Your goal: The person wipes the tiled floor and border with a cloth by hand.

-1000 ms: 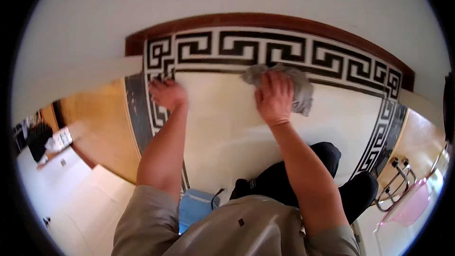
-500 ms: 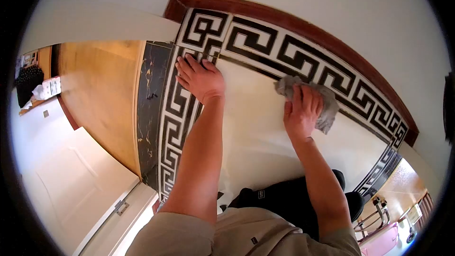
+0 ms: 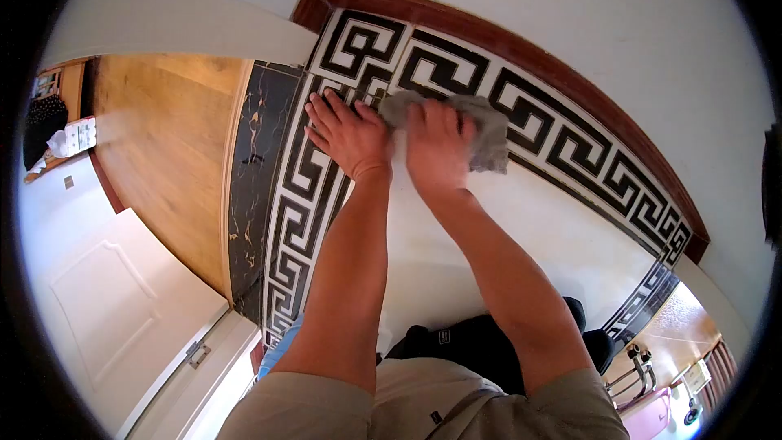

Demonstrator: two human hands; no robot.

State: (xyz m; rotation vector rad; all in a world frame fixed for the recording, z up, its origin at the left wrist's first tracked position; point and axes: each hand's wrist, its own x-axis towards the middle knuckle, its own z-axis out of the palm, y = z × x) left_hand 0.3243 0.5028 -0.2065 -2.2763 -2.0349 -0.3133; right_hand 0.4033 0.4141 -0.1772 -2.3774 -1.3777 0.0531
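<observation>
1. while the left hand [image 3: 352, 137] lies palm-down at eleven o'clock, its fingers spread on the key-pattern border [image 3: 525, 106] near the corner, it grasps nothing and probably serves as a prop.
2. the grey cloth [image 3: 489, 134], towards two o'clock, lies beneath the right hand [image 3: 438, 145], overlapping the border and the cream floor [image 3: 570, 236]; its nine-o'clock end is just beside the left fingers.
3. grip: the right hand covers the cloth from above; blur hides the fingertips, so whether they clasp it or merely press cannot be told.
4. step in hand, as judged: wiping the border's inner edge, the blur suggesting a stroke.
5. next move, as judged: the left hand blocking the corner, it calls for reversing towards four o'clock, or lifting that hand, with the cloth kept flat.
</observation>
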